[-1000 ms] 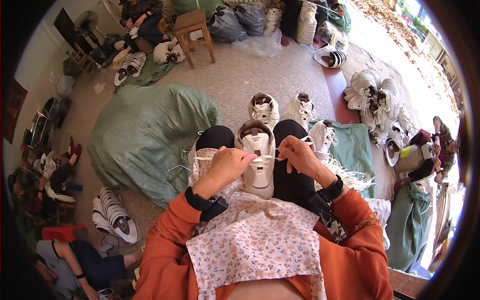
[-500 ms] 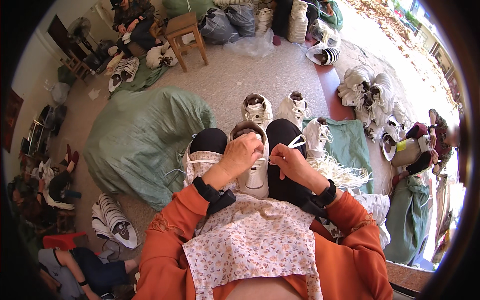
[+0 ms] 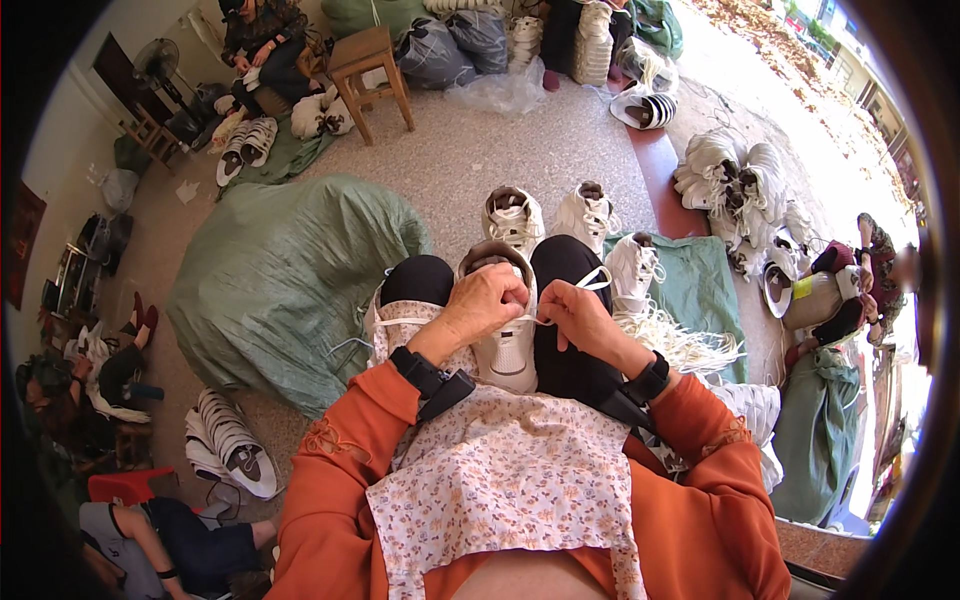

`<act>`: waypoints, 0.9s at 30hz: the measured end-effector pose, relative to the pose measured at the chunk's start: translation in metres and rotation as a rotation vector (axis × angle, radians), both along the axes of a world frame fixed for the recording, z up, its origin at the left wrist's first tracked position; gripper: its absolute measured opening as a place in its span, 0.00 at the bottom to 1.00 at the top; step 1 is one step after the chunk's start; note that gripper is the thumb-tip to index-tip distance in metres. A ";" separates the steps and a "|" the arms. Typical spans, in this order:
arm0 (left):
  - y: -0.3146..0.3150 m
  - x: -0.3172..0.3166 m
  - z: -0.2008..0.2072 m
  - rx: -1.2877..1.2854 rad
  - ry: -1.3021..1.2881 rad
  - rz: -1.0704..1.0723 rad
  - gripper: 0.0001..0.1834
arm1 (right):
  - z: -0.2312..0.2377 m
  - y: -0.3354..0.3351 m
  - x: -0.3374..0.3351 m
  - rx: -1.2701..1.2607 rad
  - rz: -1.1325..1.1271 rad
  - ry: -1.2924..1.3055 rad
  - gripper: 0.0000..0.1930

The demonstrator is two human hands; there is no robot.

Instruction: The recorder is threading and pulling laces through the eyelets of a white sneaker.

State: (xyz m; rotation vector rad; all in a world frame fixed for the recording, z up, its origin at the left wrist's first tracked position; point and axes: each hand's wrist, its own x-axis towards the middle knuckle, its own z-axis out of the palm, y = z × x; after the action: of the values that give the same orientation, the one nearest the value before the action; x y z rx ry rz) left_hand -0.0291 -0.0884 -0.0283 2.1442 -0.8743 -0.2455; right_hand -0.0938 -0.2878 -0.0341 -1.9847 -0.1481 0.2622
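Note:
Between my knees stands a white sneaker (image 3: 507, 357) with a brown lining, its toe toward me. Over its eyelet area my left hand (image 3: 483, 305) is closed, fingers curled down; the fingertips are partly hidden. A white shoelace (image 3: 596, 277) loops above my right hand (image 3: 583, 320), which pinches it just right of the shoe. A short stretch of lace runs between the two hands. Beyond my knees are a laced white sneaker (image 3: 513, 216) and a second one (image 3: 587, 214). To the right, another sneaker (image 3: 632, 270) stands beside a bundle of loose white laces (image 3: 680, 341).
A large green sack (image 3: 290, 280) bulges at my left. Stacked shoe uppers (image 3: 232, 445) lie on the floor behind it, and more uppers (image 3: 750, 190) are heaped at far right. A wooden stool (image 3: 368, 75) stands ahead. Several other people sit working around the room.
My right hand has shifted slightly left and up, with the lace still pinched. My left hand stays over the shoe, nearly unmoved.

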 end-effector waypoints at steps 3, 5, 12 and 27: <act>-0.003 -0.003 -0.001 0.050 -0.073 0.029 0.05 | 0.009 0.003 0.003 0.069 0.018 0.116 0.05; -0.003 -0.004 -0.001 0.044 -0.130 0.015 0.05 | 0.018 0.002 0.005 0.041 0.038 0.130 0.05; -0.004 -0.010 -0.004 0.046 -0.342 0.004 0.05 | 0.038 -0.003 0.023 -0.474 0.167 -0.381 0.18; -0.002 -0.021 -0.004 0.033 -0.624 -0.018 0.04 | 0.030 -0.015 0.057 -0.425 0.453 -0.604 0.14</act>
State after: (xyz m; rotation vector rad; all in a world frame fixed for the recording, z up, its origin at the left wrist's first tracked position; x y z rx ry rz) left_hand -0.0498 -0.0907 -0.0320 2.2744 -1.2355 0.4297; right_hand -0.0370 -0.3026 -0.0037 -2.3840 -1.0064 -0.0352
